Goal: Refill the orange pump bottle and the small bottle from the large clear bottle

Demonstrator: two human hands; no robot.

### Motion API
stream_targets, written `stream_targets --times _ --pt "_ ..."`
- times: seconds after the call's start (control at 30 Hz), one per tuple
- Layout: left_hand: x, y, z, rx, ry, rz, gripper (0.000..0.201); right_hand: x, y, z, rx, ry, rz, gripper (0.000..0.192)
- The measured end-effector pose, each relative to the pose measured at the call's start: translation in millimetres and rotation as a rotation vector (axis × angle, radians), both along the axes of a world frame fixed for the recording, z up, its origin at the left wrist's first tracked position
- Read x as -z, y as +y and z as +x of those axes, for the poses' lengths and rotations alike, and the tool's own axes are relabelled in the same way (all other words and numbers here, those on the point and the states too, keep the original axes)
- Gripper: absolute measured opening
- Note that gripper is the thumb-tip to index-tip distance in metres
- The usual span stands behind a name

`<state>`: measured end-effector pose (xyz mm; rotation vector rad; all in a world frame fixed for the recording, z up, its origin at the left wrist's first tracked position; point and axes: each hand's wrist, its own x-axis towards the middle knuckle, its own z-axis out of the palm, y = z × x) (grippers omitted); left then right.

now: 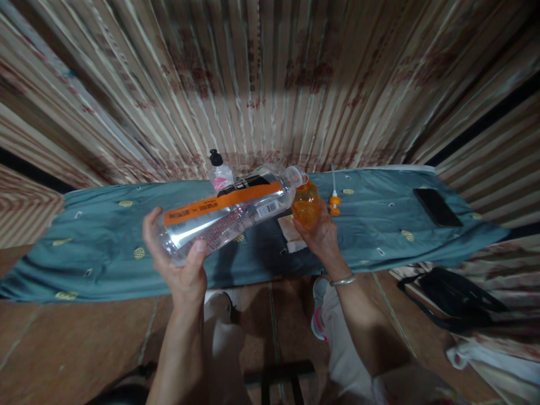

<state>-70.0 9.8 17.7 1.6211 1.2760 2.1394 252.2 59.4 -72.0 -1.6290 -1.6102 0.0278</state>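
My left hand (182,264) grips the base of a large clear plastic bottle (230,214) with an orange label band. The bottle is tipped nearly flat, its open neck touching the mouth of a small orange bottle (306,205). My right hand (320,236) holds that small orange bottle upright above a teal cloth-covered table (379,225). An orange pump cap with a white tube (334,199) lies on the cloth just right of my right hand. A silver bangle sits on my right wrist.
A small clear bottle with a black cap and pink label (219,171) stands at the table's back. A dark phone (436,206) lies at the right end. A folded paper (293,233) lies under my right hand. A black bag (455,295) rests on the floor at right. A striped curtain hangs behind.
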Motion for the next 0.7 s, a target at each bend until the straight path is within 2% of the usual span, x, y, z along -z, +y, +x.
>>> stream_targets --times 0.27,0.5,0.7 --pt "-0.5 0.3 0.0 -0.021 0.013 -0.028 0.088 -1.0 -0.1 -1.0 0.011 -0.006 0.009 0.084" --pt "-3.0 -0.1 2.3 0.007 0.001 -0.006 0.082 -2.9 -0.5 -0.7 0.006 0.013 -0.034 0.09" --pt "-1.0 1.3 1.5 -0.013 -0.006 -0.011 0.086 -2.3 -0.3 -0.6 0.002 -0.013 -0.003 0.083"
